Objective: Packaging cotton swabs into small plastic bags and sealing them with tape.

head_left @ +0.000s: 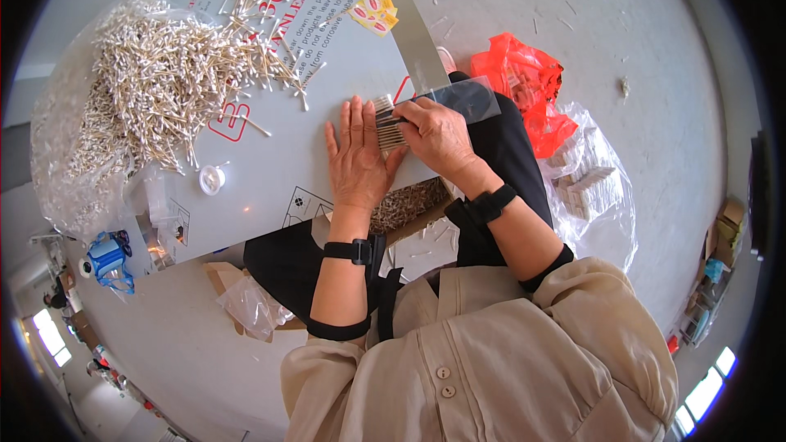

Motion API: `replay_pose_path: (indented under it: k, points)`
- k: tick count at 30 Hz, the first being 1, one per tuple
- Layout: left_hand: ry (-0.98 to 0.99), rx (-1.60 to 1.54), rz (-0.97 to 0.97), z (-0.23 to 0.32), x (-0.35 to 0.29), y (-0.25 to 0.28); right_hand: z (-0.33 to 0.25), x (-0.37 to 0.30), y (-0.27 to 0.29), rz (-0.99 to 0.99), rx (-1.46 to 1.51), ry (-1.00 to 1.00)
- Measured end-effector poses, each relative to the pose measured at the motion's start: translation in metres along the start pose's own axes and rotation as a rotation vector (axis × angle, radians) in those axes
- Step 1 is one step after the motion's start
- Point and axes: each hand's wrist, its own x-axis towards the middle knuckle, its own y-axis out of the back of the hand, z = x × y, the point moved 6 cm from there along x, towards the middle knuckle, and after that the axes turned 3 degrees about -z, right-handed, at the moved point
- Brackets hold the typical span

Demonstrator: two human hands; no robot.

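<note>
A small row of cotton swabs lies side by side on the film-covered metal tabletop, between my two hands. My left hand is laid flat along the row's left side, fingers stretched out, thumb by its near end. At the row's right side my right hand has its fingers curled in, pinching the edge of a see-through plastic bag. That bag sticks out past the table edge over my knee. The right fingertips partly hide the swabs and the bag's mouth.
A large plastic bag spills a heap of loose cotton swabs at the left. Small yellow packets lie at the far edge, a round white container nearer. Below the table is an open box; red and transparent bags stand right.
</note>
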Motion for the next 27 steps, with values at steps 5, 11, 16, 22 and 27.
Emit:
replay_pose_path:
  k: [5, 11, 16, 22, 27]
  points:
    - [0.006, -0.009, -0.012, -0.001, 0.0, 0.0, 0.001, 0.002, -0.001, -0.043, 0.019, -0.011]
    - [0.007, -0.018, 0.003, -0.001, -0.001, -0.002, 0.001, 0.012, 0.001, -0.009, 0.048, -0.013]
    - [0.005, -0.006, 0.008, -0.002, -0.002, -0.004, 0.002, 0.016, -0.003, -0.013, 0.021, 0.007]
    - [0.003, -0.008, 0.011, -0.002, -0.002, -0.004, 0.002, 0.018, -0.005, -0.036, 0.01, -0.001]
    - [0.01, -0.022, -0.012, -0.003, -0.002, -0.002, 0.004, 0.024, -0.009, -0.061, 0.041, 0.013]
